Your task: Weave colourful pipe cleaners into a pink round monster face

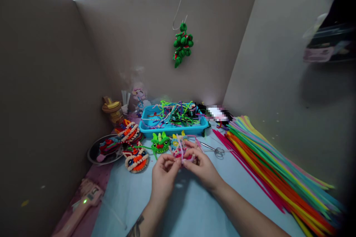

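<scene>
Between my two hands is a pink pipe-cleaner figure (181, 151), held just above the blue table mat. My left hand (166, 168) pinches its lower left edge with thumb and forefinger. On the other side my right hand (201, 164) grips it, the fingers curled round its right part. A pale pink pipe cleaner stands up from its middle. Right behind it lie a green dragon-like pipe-cleaner figure (160, 142) and a yellow and blue one (175, 141), partly hidden. Scissors (218, 152) rest to the right of my right hand.
A blue tray (172, 132) holds tangled pipe-cleaner scraps. Long coloured pipe cleaners (267, 163) cover the right side. Orange-and-cream figures (136, 162) and a metal bowl (96, 161) sit left, a pink glue gun (83, 207) nearer. A green braided piece (183, 44) hangs at the back panel.
</scene>
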{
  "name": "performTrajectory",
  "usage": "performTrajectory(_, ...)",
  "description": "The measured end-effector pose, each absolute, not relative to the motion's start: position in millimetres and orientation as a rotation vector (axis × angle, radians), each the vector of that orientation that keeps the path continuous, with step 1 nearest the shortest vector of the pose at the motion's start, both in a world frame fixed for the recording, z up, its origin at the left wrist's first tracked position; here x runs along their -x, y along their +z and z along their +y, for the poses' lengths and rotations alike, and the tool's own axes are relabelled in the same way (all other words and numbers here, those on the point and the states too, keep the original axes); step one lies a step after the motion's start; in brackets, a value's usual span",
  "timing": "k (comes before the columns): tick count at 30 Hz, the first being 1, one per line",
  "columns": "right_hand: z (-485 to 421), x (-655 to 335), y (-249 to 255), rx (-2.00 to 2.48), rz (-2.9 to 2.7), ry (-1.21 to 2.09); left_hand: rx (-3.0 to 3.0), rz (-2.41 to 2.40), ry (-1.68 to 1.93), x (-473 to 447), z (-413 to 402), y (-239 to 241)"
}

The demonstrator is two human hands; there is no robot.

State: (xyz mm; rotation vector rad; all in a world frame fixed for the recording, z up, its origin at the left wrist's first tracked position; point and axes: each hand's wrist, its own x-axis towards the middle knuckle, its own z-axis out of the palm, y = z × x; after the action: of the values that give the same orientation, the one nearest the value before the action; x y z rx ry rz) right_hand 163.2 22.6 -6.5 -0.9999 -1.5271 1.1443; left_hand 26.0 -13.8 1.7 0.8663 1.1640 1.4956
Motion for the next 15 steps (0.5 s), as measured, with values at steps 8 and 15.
performTrajectory(8, 26, -162, -19, 0.845, -1.389, 1.343, -0.869, 1.14, 1.512, -26, -14, 3)
performTrajectory(15, 25, -163, -17, 0.86, -1.433, 1.255, -0.842, 1.136, 1.476, -24, -9, -3)
